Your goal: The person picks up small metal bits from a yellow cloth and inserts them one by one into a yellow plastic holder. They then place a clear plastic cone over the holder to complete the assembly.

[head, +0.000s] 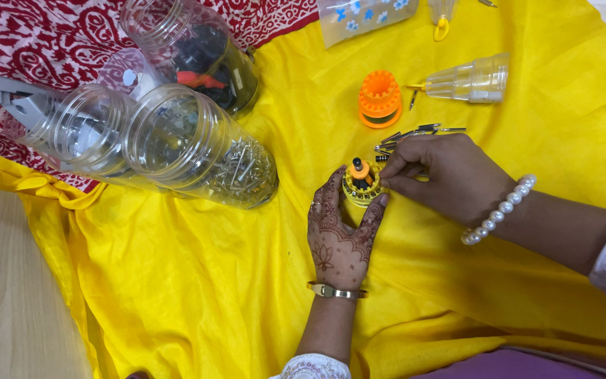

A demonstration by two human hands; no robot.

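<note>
Resting on yellow cloth [247, 281], a round yellow bit holder [362, 184] is cupped by the left hand [339, 235]; from its right, what seems a small bit is pinched by the right hand [443, 175].

The bit holder [361, 184], a small round yellow ring with an orange and black hub, stands upright on the yellow cloth under my fingers. Dark slots run round its rim. Just beyond it lies a loose cluster of thin metal bits [415, 132], flat on the cloth, pointing various ways. One bit [381, 158] lies at my fingertips, touching the holder's edge.
</note>
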